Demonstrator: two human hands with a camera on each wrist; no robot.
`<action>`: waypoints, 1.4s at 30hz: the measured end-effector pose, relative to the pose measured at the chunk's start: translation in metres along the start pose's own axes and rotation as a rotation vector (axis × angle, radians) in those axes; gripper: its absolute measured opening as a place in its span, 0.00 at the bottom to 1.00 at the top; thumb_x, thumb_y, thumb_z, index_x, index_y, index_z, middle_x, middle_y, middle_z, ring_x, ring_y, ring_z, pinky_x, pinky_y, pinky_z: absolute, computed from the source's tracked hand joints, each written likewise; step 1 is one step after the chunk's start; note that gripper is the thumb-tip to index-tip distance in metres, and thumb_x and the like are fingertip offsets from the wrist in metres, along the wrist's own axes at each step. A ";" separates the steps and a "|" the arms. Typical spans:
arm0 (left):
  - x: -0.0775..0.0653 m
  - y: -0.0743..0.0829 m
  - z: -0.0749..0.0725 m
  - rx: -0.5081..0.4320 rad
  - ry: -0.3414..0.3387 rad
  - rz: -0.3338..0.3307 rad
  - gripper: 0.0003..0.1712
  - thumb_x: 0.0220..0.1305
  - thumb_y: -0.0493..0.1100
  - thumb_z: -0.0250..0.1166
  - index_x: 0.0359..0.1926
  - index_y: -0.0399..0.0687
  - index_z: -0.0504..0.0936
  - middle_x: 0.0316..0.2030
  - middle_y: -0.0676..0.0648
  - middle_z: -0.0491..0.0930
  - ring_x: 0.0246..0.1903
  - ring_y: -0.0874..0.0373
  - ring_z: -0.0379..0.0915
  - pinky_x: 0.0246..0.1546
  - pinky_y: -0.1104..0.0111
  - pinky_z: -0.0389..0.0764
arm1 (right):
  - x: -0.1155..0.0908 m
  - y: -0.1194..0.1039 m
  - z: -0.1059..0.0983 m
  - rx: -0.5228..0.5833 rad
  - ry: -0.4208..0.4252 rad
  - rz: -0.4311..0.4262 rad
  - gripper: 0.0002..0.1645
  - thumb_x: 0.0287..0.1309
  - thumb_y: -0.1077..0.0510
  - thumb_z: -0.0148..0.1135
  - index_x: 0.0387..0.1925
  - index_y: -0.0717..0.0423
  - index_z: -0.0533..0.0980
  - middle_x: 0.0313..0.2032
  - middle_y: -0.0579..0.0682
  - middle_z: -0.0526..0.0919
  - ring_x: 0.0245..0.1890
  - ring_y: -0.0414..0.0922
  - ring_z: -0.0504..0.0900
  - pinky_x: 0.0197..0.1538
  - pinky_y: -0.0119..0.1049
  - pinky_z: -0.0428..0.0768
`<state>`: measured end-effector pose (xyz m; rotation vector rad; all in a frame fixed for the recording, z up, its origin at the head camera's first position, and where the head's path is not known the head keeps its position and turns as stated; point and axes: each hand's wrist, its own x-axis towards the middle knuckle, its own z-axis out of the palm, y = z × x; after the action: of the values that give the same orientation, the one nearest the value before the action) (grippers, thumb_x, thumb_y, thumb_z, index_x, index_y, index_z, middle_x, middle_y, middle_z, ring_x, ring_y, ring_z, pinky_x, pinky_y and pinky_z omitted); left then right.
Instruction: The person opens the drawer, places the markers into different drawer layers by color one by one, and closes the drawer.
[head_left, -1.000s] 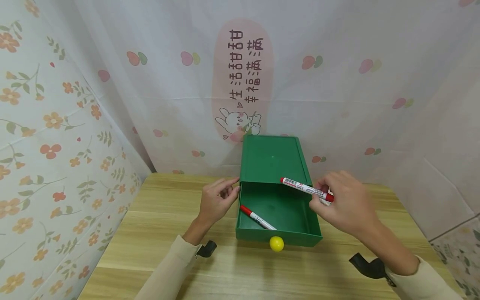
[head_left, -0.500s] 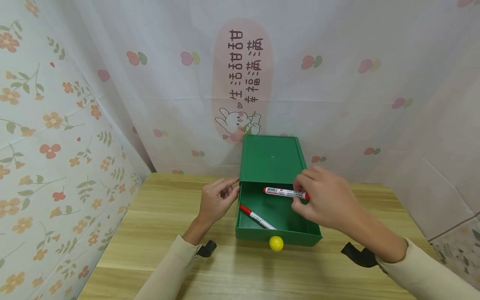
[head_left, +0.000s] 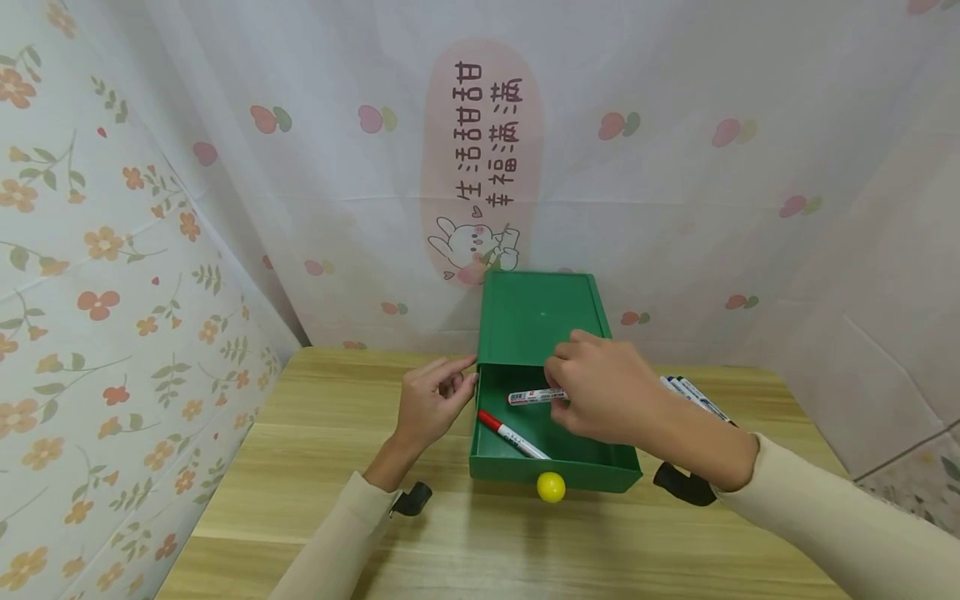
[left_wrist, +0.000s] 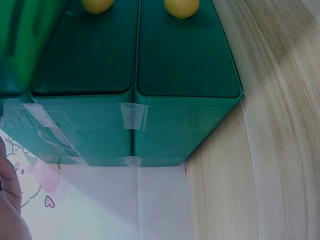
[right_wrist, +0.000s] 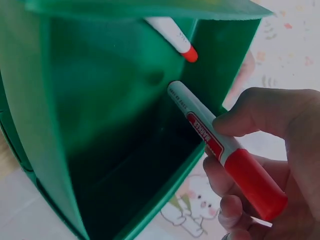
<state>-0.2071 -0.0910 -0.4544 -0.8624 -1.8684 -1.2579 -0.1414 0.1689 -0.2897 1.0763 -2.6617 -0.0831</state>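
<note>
Two red-capped markers: one is held by R hand, one is laid in drawer.
R hand [head_left: 600,387]: centre-right of head view, over drawer; fingers bent, held mkr [head_left: 534,397] pinched betw. thumb and fingers near its red cap; cap plainly seen in R wrist view.
Held mkr: white end pointed left in head view, over drawer; contact w/ floor can't be told.
Loose mkr [head_left: 513,435]: slanted across drawer's near-left corner, cap by left wall, other end by front wall.
L hand [head_left: 435,400]: left of centre; forefinger + thumb extended, tips slightly apart, set against left edge of green case [head_left: 543,312]; only touch is seen.
Drawer [head_left: 555,471]: pulled out toward frame bottom, yellow knob [head_left: 551,487] on front; right wall partly hidden by R hand.
Room: green floor is seen betw. the 2 mkrs; gap narrowest toward left wall.
Spare pens [head_left: 693,396]: on table [head_left: 337,500], right of frame, partly covered by R forearm.
Case back edge: set near curtain [head_left: 360,267].
</note>
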 end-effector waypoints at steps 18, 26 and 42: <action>0.000 0.001 -0.001 -0.007 -0.005 -0.013 0.15 0.62 0.24 0.75 0.50 0.32 0.93 0.23 0.49 0.79 0.18 0.61 0.70 0.19 0.75 0.72 | 0.020 -0.015 0.006 -0.074 -0.174 -0.052 0.09 0.57 0.55 0.79 0.34 0.57 0.88 0.30 0.47 0.84 0.30 0.44 0.73 0.29 0.34 0.82; 0.001 0.002 -0.001 0.011 -0.013 -0.027 0.15 0.62 0.24 0.75 0.50 0.32 0.93 0.23 0.49 0.78 0.18 0.61 0.69 0.19 0.74 0.72 | 0.022 -0.019 0.007 -0.060 -0.227 -0.053 0.09 0.59 0.55 0.80 0.33 0.56 0.88 0.30 0.48 0.85 0.30 0.45 0.75 0.30 0.36 0.85; 0.001 0.001 -0.001 0.004 -0.007 -0.025 0.14 0.62 0.24 0.75 0.50 0.31 0.93 0.23 0.49 0.79 0.18 0.61 0.69 0.19 0.74 0.72 | 0.025 -0.026 0.019 -0.069 -0.311 -0.046 0.09 0.60 0.55 0.80 0.34 0.58 0.90 0.32 0.50 0.88 0.33 0.46 0.82 0.31 0.38 0.87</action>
<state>-0.2066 -0.0917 -0.4531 -0.8452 -1.8924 -1.2669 -0.1463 0.1319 -0.3066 1.1876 -2.8789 -0.3771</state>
